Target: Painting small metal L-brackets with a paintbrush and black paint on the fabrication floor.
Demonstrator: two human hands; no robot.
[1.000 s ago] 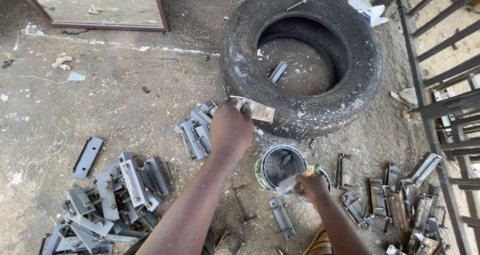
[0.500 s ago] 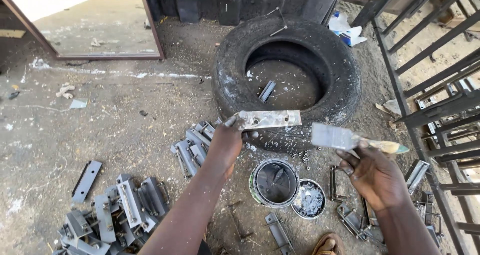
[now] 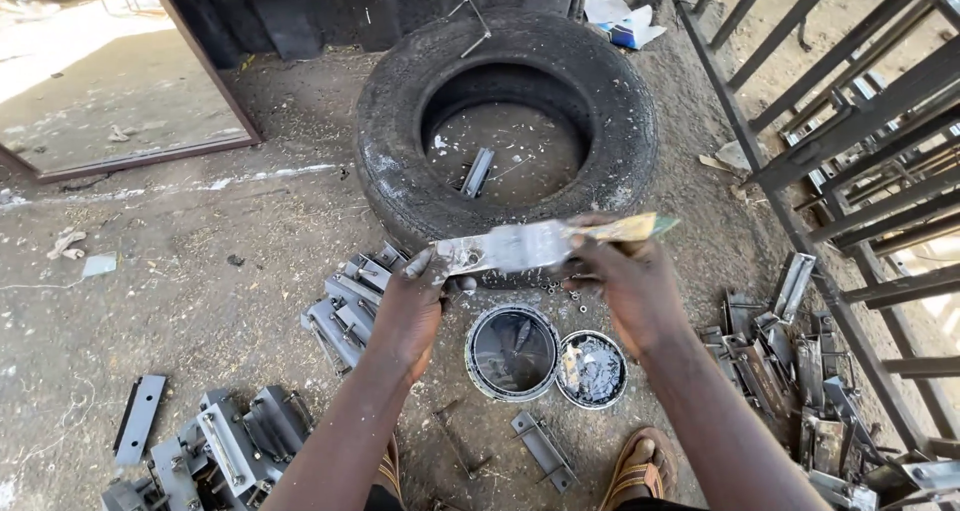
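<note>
My left hand (image 3: 408,309) grips one end of a flat grey metal piece (image 3: 470,255) held level above the ground. My right hand (image 3: 628,289) holds a paintbrush (image 3: 590,235) with a yellowish handle, its bristles laid along the metal piece. Right below the hands stands an open paint can (image 3: 513,352) with dark grey paint, and its lid (image 3: 592,370) lies beside it on the right. Both hands hover in front of an old black tyre (image 3: 400,161).
Piles of grey metal brackets lie at the left (image 3: 345,306), lower left (image 3: 225,441) and right (image 3: 790,361). One bracket (image 3: 477,171) rests inside the tyre. A metal gate frame (image 3: 860,161) runs along the right. My sandalled foot (image 3: 640,466) is near the can.
My right hand has brought the brush from the right onto the metal piece. The view has tilted so the tyre sits more centrally.
</note>
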